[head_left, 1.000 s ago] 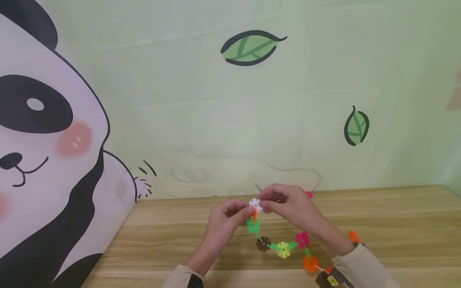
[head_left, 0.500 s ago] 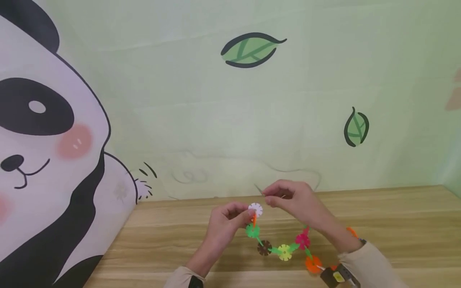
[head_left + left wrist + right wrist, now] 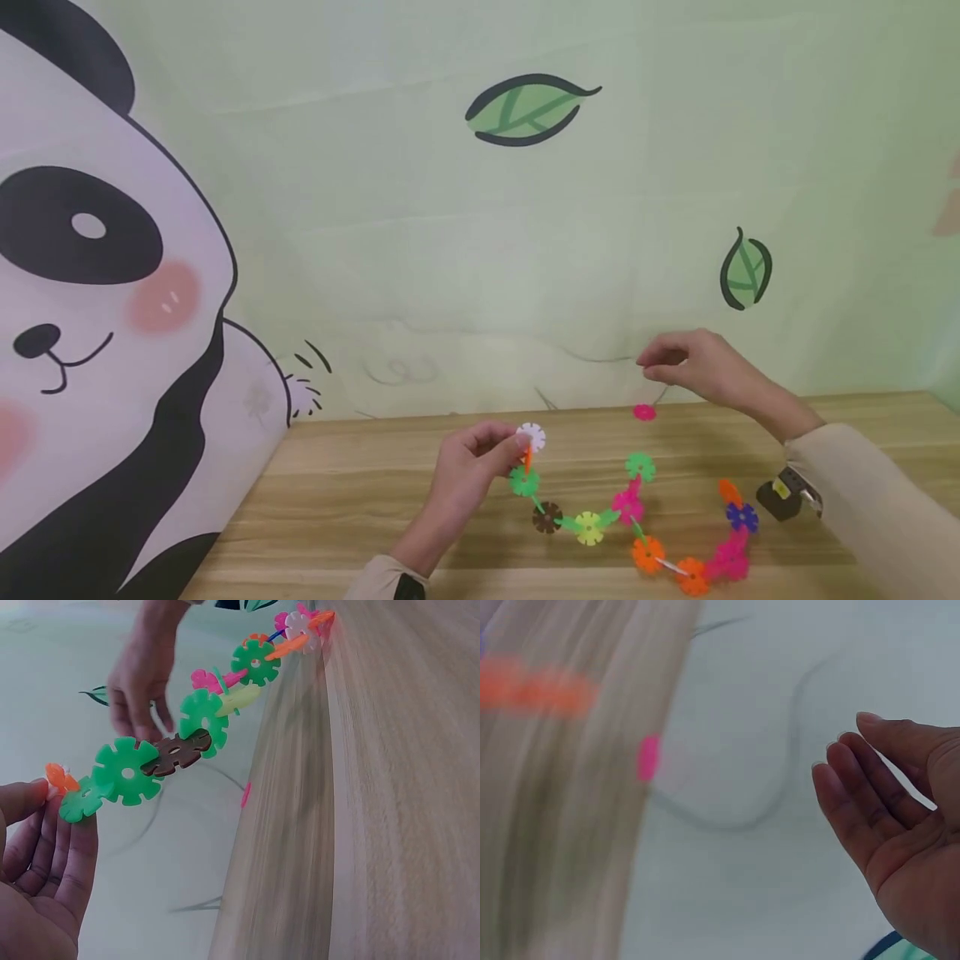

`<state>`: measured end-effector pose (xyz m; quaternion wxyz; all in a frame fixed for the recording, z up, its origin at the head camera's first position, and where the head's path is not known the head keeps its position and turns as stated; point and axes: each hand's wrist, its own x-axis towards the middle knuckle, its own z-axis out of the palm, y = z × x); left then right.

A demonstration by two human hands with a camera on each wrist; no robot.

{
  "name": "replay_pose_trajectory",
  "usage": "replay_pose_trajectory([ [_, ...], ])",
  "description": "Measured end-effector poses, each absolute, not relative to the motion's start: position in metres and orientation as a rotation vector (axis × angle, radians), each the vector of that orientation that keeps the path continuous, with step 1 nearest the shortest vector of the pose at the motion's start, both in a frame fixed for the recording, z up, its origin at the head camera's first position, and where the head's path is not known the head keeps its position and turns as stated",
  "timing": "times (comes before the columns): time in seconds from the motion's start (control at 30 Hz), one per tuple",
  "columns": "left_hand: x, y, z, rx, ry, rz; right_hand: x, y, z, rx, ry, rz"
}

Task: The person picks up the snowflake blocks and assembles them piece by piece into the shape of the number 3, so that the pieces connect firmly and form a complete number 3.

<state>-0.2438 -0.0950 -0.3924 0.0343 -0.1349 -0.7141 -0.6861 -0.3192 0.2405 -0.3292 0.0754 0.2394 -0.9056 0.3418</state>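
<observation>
In the head view my left hand (image 3: 468, 462) pinches a white notched plastic disc (image 3: 534, 434) between thumb and fingers. This disc is the end of a chain of interlocking snowflake discs, with an orange disc and a green disc (image 3: 524, 481) just below it. From there the chain runs right through a brown disc (image 3: 547, 517), a yellow disc (image 3: 589, 527) and several others. My right hand (image 3: 708, 371) is raised near the wall, fingers loosely bent and holding nothing. A separate pink disc (image 3: 644, 412) lies below it at the table's back edge.
The wood-grain table (image 3: 375, 500) meets a pale green printed wall cloth (image 3: 420, 250) along its back edge. A large panda (image 3: 112, 250) is printed at the left. The chain's far part, with a blue disc (image 3: 742, 517), curves near my right wrist.
My right hand has left the white disc and moved right and up, away from the chain. The left hand keeps its pinch. The pink disc at the back has come into view.
</observation>
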Motion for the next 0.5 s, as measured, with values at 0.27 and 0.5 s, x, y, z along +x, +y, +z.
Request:
replay_pose_trajectory([
  [0.27,-0.244,-0.097,-0.392,-0.426,-2.195,-2.12,-0.343,0.253,-0.365,0.683,-2.784,1.029],
  [0.5,-0.244,-0.098,-0.391,-0.432,-2.197,-2.121,-0.356,0.255,-0.389,0.728,-2.793,1.029],
])
